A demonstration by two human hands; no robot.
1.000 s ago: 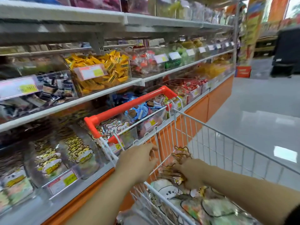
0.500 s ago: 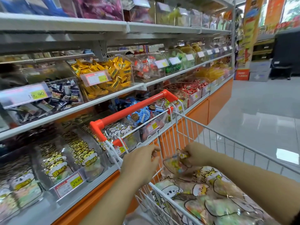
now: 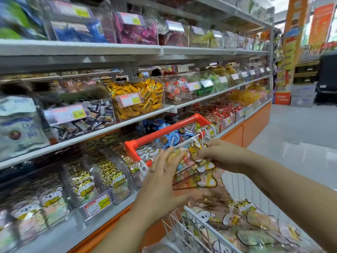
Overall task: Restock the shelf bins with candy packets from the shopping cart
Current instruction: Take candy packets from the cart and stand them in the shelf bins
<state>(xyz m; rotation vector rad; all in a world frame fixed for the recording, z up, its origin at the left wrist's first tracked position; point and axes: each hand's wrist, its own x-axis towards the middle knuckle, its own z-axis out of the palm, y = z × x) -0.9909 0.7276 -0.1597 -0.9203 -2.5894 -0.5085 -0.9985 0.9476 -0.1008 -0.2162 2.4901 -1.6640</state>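
- The right hand (image 3: 221,155) pinches the top of a fanned bunch of cat-print candy packets (image 3: 193,172), held above the shopping cart (image 3: 200,220) near its red handle (image 3: 164,133).
- The left hand (image 3: 162,185), fingers straight and spread, lies flat against the bunch's left face.
- The packets hang roughly upright.
- The matching shelf bin (image 3: 109,179), at the bottom shelf's front edge, lies left and slightly lower. The left hand is nearer it, so the move probably goes leftward over the cart's shelf-side rim.

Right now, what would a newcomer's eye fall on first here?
At the centre, the right hand grips clear candy packets printed with yellow cartoon cats, and the left hand lies flat against them. Behind them runs the red plastic cart handle; on the middle shelf stands a clear bin of yellow-wrapped sweets.
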